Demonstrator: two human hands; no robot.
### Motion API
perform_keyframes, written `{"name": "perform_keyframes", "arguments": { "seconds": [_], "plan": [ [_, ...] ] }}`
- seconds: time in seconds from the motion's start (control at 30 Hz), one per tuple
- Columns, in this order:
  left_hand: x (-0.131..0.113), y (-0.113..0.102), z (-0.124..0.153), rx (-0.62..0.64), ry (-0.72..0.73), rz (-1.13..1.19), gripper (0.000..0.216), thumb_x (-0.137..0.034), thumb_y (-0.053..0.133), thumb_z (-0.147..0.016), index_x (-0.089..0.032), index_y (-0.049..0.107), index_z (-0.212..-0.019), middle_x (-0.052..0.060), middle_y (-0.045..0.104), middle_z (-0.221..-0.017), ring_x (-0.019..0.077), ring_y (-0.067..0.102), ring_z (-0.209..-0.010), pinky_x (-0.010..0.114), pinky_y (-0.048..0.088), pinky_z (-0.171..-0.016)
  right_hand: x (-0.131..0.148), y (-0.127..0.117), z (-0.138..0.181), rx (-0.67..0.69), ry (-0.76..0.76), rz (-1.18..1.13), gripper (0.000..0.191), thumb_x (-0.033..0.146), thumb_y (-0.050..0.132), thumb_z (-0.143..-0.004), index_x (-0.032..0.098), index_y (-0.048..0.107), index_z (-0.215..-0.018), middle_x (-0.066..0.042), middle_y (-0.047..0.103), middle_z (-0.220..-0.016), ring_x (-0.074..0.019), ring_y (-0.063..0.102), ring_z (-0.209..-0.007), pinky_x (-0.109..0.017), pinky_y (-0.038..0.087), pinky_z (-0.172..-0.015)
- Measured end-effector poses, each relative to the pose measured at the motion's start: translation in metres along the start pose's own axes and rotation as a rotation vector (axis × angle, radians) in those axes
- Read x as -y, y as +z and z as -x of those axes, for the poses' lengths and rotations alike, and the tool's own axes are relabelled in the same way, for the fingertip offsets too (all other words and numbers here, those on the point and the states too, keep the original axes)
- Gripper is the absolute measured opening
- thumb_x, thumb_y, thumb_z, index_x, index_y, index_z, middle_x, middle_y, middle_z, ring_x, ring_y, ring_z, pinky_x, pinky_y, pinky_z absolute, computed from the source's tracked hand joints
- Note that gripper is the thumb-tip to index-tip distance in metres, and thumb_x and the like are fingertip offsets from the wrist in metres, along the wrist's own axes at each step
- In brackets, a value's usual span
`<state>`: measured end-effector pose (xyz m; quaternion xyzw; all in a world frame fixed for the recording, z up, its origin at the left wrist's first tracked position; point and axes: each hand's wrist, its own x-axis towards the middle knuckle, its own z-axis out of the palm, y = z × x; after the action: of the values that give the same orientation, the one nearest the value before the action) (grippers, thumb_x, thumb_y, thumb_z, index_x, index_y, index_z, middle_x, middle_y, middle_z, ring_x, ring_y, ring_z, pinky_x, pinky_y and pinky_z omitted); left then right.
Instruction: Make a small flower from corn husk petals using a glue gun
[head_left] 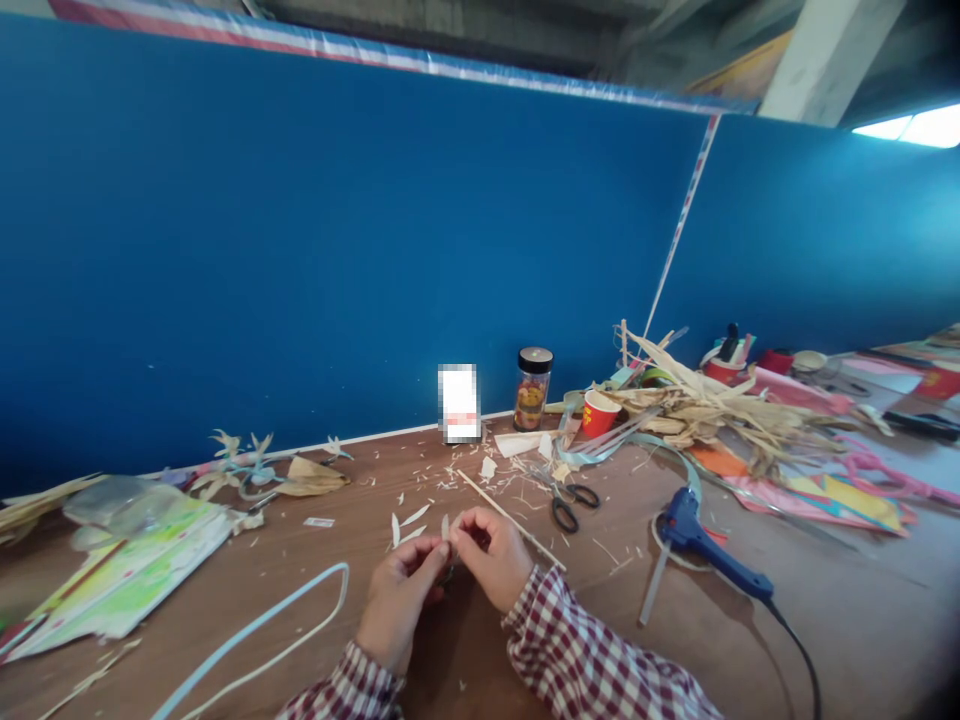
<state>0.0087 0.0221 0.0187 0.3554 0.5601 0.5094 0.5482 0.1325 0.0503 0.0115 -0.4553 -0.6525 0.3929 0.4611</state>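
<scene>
My left hand (401, 598) and my right hand (495, 558) meet over the brown table, thumbs and fingers pinched together. Between the fingertips a small pale petal-shaped piece (445, 525) sticks up, and its lower part is hidden by the fingers. Just beyond my left hand lie several similar pale petal-shaped pieces (415, 517). A thin straw-coloured stick (499, 503) passes behind my right hand. Dark-handled scissors (566, 515) rest farther off to the right, among scattered husk scraps (442, 478).
A blue glue gun (694, 540) with its cord lies right. Behind it are dried corn husks (690, 400), a red paper cup (600, 415) and a lidded jar (532, 395). A bent pale blue strip (255, 620) lies left, near a painted sheet (135, 580). A blue partition (337, 220) stands behind.
</scene>
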Motion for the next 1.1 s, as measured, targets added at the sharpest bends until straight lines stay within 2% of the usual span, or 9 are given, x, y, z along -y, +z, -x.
{"name": "perform_keyframes", "arguments": {
  "seconds": [0.17, 0.33, 0.6, 0.7, 0.87, 1.1],
  "plan": [
    [0.003, -0.002, -0.003, 0.031, -0.044, 0.017, 0.034, -0.038, 0.069, -0.057, -0.014, 0.066, -0.08, 0.001, 0.062, -0.061, 0.0128, 0.057, -0.061, 0.019, 0.041, -0.048, 0.0, 0.0, 0.0, 0.001, 0.005, 0.021, 0.015, 0.026, 0.049, -0.077, 0.016, 0.057, -0.068, 0.002, 0.053, -0.06, -0.0098, 0.045, -0.055, -0.02, 0.036, -0.052],
    [0.007, -0.004, -0.006, 0.028, -0.053, 0.033, 0.027, -0.036, 0.07, -0.058, -0.013, 0.066, -0.072, 0.0, 0.06, -0.056, 0.0082, 0.052, -0.051, 0.017, 0.04, -0.048, 0.001, 0.0, 0.001, 0.003, 0.023, -0.027, 0.015, 0.026, 0.049, -0.077, 0.015, 0.058, -0.073, 0.002, 0.054, -0.062, -0.0091, 0.045, -0.055, -0.019, 0.036, -0.053],
    [0.01, -0.002, -0.006, 0.023, -0.115, 0.138, 0.026, -0.033, 0.072, -0.056, -0.012, 0.067, -0.073, 0.001, 0.062, -0.061, 0.0076, 0.052, -0.054, 0.016, 0.04, -0.047, 0.001, 0.001, -0.002, 0.024, 0.073, -0.095, 0.015, 0.025, 0.048, -0.077, 0.014, 0.056, -0.07, 0.003, 0.05, -0.058, -0.008, 0.042, -0.053, -0.018, 0.035, -0.052],
    [0.009, -0.004, -0.007, -0.022, -0.112, 0.161, 0.029, -0.032, 0.074, -0.053, -0.012, 0.066, -0.073, 0.0, 0.062, -0.059, 0.0076, 0.052, -0.052, 0.016, 0.041, -0.046, 0.003, 0.001, -0.003, 0.03, 0.086, -0.089, 0.015, 0.025, 0.048, -0.077, 0.014, 0.056, -0.071, 0.004, 0.048, -0.057, -0.0074, 0.042, -0.053, -0.018, 0.034, -0.051],
    [0.005, -0.01, -0.012, -0.134, -0.118, 0.236, 0.036, -0.028, 0.078, -0.041, -0.013, 0.066, -0.072, 0.0, 0.065, -0.06, 0.0086, 0.054, -0.051, 0.015, 0.042, -0.044, 0.009, -0.013, 0.006, 0.116, 0.136, 0.082, 0.012, 0.022, 0.05, -0.076, 0.017, 0.059, -0.081, 0.003, 0.052, -0.062, -0.0075, 0.045, -0.054, -0.017, 0.035, -0.051],
    [0.005, -0.012, -0.019, -0.165, -0.206, 0.338, 0.041, -0.021, 0.081, -0.026, -0.015, 0.065, -0.064, 0.001, 0.069, -0.059, 0.0102, 0.057, -0.049, 0.015, 0.046, -0.042, 0.039, -0.06, 0.043, 0.24, 0.01, 0.538, 0.025, 0.031, 0.058, -0.073, 0.025, 0.056, -0.098, 0.002, 0.058, -0.086, -0.0111, 0.053, -0.074, -0.02, 0.038, -0.068]
  ]
}}
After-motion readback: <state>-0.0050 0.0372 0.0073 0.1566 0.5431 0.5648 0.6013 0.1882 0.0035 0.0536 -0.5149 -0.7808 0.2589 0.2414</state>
